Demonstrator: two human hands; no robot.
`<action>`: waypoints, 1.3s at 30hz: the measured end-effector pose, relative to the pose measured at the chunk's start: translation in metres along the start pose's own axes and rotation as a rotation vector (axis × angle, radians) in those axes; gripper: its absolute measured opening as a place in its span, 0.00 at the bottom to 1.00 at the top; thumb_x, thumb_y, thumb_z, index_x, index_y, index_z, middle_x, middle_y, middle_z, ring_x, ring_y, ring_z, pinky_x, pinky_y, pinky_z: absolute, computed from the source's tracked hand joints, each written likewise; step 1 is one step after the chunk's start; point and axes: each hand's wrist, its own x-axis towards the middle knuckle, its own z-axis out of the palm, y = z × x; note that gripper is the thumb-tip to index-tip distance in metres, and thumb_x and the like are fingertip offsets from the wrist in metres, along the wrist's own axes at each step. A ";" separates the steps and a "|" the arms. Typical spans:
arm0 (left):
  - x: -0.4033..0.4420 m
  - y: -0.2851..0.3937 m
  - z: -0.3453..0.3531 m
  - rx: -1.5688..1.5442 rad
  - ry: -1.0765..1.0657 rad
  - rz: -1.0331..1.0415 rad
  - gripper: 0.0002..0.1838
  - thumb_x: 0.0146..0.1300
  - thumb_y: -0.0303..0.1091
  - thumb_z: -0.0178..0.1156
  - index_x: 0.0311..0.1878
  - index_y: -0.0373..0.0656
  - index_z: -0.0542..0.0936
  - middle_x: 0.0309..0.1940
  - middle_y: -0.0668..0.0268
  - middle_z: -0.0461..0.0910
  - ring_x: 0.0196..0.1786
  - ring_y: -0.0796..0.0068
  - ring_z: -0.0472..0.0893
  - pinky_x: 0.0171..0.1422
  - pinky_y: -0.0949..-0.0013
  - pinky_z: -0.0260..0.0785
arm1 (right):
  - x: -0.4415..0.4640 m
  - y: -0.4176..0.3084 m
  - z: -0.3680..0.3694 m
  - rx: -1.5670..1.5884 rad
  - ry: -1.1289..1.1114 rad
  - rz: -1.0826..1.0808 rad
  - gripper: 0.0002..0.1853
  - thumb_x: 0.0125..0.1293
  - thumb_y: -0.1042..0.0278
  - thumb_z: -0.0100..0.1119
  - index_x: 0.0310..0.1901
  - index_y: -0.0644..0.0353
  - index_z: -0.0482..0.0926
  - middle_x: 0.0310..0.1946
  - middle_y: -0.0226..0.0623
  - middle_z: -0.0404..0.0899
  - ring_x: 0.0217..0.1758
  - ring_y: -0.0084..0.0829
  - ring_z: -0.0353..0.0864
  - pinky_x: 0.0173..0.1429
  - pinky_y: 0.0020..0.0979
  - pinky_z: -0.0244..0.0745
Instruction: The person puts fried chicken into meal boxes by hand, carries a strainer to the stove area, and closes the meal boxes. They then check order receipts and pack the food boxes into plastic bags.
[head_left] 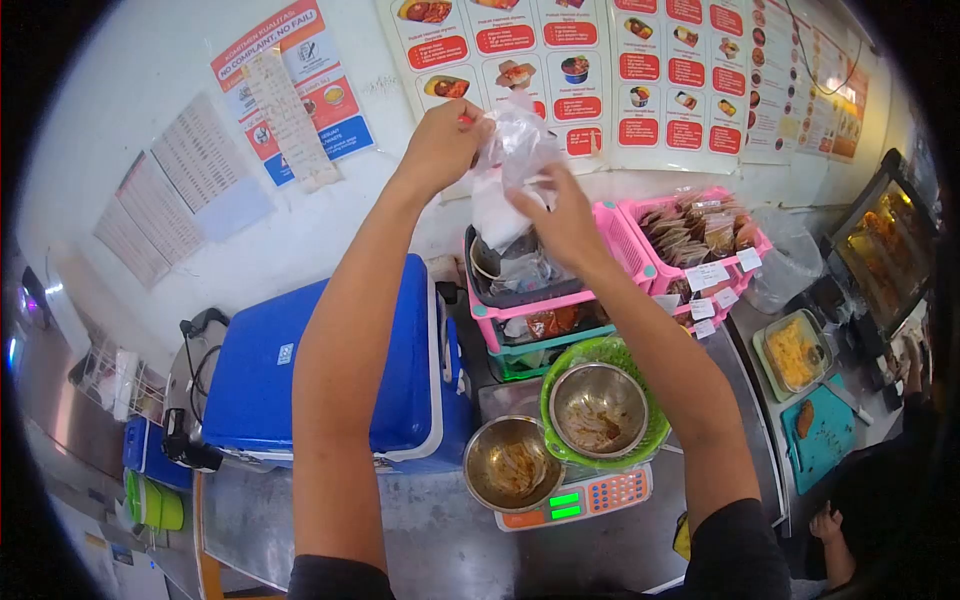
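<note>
The plastic bag [515, 140] is up in the air, beyond and above the orange scale [535, 519], with whitish material showing in its lower part. The person's left hand [440, 145] is closed on its upper edge; the right hand [568, 222] has its fingers partly spread against its side, and whether they grip cannot be told. The handling looks midway: the bag is in hand but not set down, and whether it is open or sealed is unclear.

The steel bowl [480, 482] beside the scale holds food scraps, as does the second bowl [570, 390], which sits in a green colander [657, 425] just behind the scale. The scale's display is lit but unreadable.

The metal worktop [420, 520] runs under the scale. Left of the scale is a blue cooler [250, 370]; behind it are pink crates [488, 325] of packets, below menu posters [500, 40] on the wall. Far right of the scale, another person's hand [827, 524] shows near a teal cutting board [835, 440].
</note>
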 end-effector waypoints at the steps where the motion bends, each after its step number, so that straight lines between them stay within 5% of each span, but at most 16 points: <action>1: -0.005 0.003 -0.001 0.007 0.002 0.002 0.06 0.64 0.32 0.64 0.38 0.39 0.79 0.33 0.67 0.82 0.34 0.79 0.78 0.38 0.71 0.71 | 0.009 -0.011 -0.006 0.325 0.065 0.081 0.24 0.63 0.57 0.65 0.54 0.65 0.75 0.51 0.43 0.76 0.56 0.40 0.76 0.53 0.42 0.76; 2: -0.011 0.006 0.000 -0.197 -0.038 -0.036 0.06 0.64 0.31 0.64 0.39 0.40 0.78 0.34 0.67 0.82 0.35 0.79 0.78 0.39 0.71 0.71 | 0.016 -0.021 -0.012 0.650 0.131 0.165 0.25 0.63 0.59 0.66 0.55 0.66 0.73 0.50 0.43 0.77 0.54 0.36 0.78 0.50 0.39 0.77; 3: -0.016 0.008 0.002 -0.401 -0.084 -0.076 0.06 0.64 0.30 0.64 0.40 0.41 0.76 0.35 0.68 0.82 0.36 0.80 0.78 0.41 0.71 0.72 | 0.021 -0.028 -0.019 0.654 0.137 0.168 0.25 0.63 0.59 0.66 0.55 0.66 0.73 0.50 0.43 0.77 0.54 0.36 0.78 0.50 0.39 0.77; 5: -0.027 0.009 0.005 -0.466 -0.082 -0.087 0.06 0.63 0.29 0.65 0.41 0.42 0.77 0.36 0.68 0.82 0.37 0.79 0.79 0.42 0.72 0.72 | 0.028 -0.035 -0.034 1.067 -0.008 0.433 0.22 0.62 0.64 0.68 0.55 0.64 0.75 0.48 0.42 0.79 0.47 0.30 0.80 0.47 0.33 0.78; 13: -0.031 -0.020 -0.004 -0.604 0.054 -0.186 0.14 0.61 0.26 0.65 0.50 0.41 0.79 0.37 0.69 0.82 0.40 0.79 0.79 0.44 0.73 0.71 | 0.026 -0.013 -0.065 0.734 0.110 0.459 0.14 0.63 0.70 0.66 0.48 0.66 0.79 0.42 0.40 0.82 0.44 0.31 0.82 0.46 0.35 0.79; 16: -0.032 -0.022 0.001 -0.394 0.014 -0.114 0.19 0.59 0.28 0.68 0.54 0.40 0.78 0.40 0.67 0.81 0.42 0.78 0.78 0.45 0.72 0.71 | 0.021 -0.016 -0.069 0.717 0.109 0.451 0.16 0.61 0.72 0.68 0.49 0.66 0.78 0.43 0.39 0.83 0.46 0.31 0.82 0.47 0.35 0.78; 18: -0.035 -0.017 0.010 -0.044 0.027 0.118 0.25 0.57 0.34 0.71 0.57 0.40 0.77 0.42 0.66 0.79 0.43 0.75 0.78 0.47 0.71 0.72 | 0.020 -0.021 -0.073 0.668 0.122 0.441 0.18 0.59 0.73 0.69 0.50 0.67 0.78 0.44 0.40 0.83 0.46 0.31 0.82 0.48 0.34 0.78; 21: -0.041 -0.004 0.031 0.051 0.051 0.260 0.29 0.55 0.39 0.73 0.59 0.41 0.76 0.44 0.65 0.78 0.44 0.72 0.78 0.51 0.68 0.72 | 0.019 -0.021 -0.074 0.574 0.105 0.432 0.14 0.56 0.76 0.71 0.43 0.70 0.82 0.38 0.43 0.85 0.42 0.31 0.84 0.41 0.32 0.80; 28: -0.039 0.002 0.067 -0.151 -0.063 0.280 0.17 0.54 0.41 0.73 0.41 0.39 0.83 0.36 0.62 0.84 0.44 0.69 0.80 0.52 0.66 0.71 | 0.015 -0.019 -0.082 0.555 0.014 0.381 0.18 0.53 0.69 0.76 0.42 0.69 0.82 0.35 0.39 0.84 0.38 0.26 0.83 0.39 0.29 0.78; 36: -0.046 0.054 0.119 -0.393 -0.179 0.298 0.09 0.58 0.28 0.68 0.40 0.37 0.79 0.32 0.67 0.81 0.37 0.79 0.79 0.48 0.72 0.71 | -0.004 -0.014 -0.130 0.530 0.081 0.416 0.16 0.56 0.66 0.75 0.42 0.64 0.82 0.34 0.37 0.84 0.33 0.24 0.82 0.35 0.26 0.76; 39: -0.039 0.064 0.137 -0.346 -0.109 0.341 0.08 0.57 0.27 0.69 0.37 0.38 0.80 0.29 0.68 0.80 0.34 0.80 0.78 0.44 0.74 0.71 | -0.015 0.003 -0.150 0.814 0.132 0.366 0.13 0.58 0.65 0.73 0.39 0.62 0.81 0.31 0.33 0.82 0.29 0.22 0.80 0.33 0.25 0.77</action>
